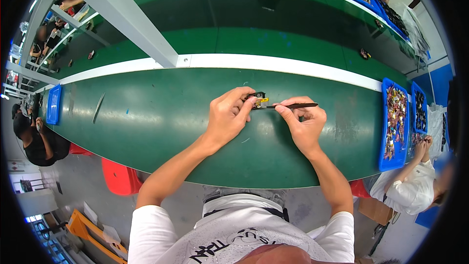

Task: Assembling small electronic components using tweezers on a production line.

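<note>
Over the middle of the green tabletop, my left hand (228,116) pinches a small black housing (253,96) with a yellow-marked part (264,100) on it. My right hand (305,121) grips dark tweezers (298,105) lying nearly level, handle end to the right. Their pale tips reach the lower edge of the yellow-marked part. The fingers of my left hand hide much of the housing, and I cannot tell whether the tips are closed on anything.
A blue tray (394,162) of small wired parts stands at right, beside another blue tray (419,129) with black pieces. At left lie metal tweezers (98,107) and a blue tray (53,104). A white post (122,17) rises beyond my hands. A co-worker (410,183) sits at right.
</note>
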{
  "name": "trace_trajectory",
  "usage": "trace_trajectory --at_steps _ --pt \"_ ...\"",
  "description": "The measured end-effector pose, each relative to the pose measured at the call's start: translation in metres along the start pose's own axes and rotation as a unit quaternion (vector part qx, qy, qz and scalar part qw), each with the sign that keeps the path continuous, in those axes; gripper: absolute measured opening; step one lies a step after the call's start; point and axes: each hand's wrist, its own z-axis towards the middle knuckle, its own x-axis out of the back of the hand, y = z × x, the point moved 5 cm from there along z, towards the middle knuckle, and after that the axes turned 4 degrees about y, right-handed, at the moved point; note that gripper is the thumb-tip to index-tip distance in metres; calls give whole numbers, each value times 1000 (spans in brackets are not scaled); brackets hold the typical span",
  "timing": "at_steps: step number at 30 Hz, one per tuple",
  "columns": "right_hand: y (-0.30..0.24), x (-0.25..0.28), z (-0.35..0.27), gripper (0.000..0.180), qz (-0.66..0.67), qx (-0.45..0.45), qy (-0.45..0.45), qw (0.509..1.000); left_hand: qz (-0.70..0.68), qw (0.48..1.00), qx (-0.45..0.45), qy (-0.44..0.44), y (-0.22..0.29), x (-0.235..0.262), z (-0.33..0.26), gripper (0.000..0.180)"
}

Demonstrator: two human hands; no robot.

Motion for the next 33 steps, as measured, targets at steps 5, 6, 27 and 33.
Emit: trace_trajectory --at_steps 5,6,27,33 --pt "1 0 -2 13 -33 -3 -17 999 5 1000 -14 -12 2 -6 -4 16" --pt "3 -1 -3 13 -41 -2 -22 999 6 1000 -19 -9 3 -6 -5 16" --pt "10 -3 3 10 103 -174 -32 979 -18 999 -42 -22 9 -6 -9 19" --pt "11 -2 3 11 102 -184 -52 976 -12 999 -45 -25 9 -7 -9 19"
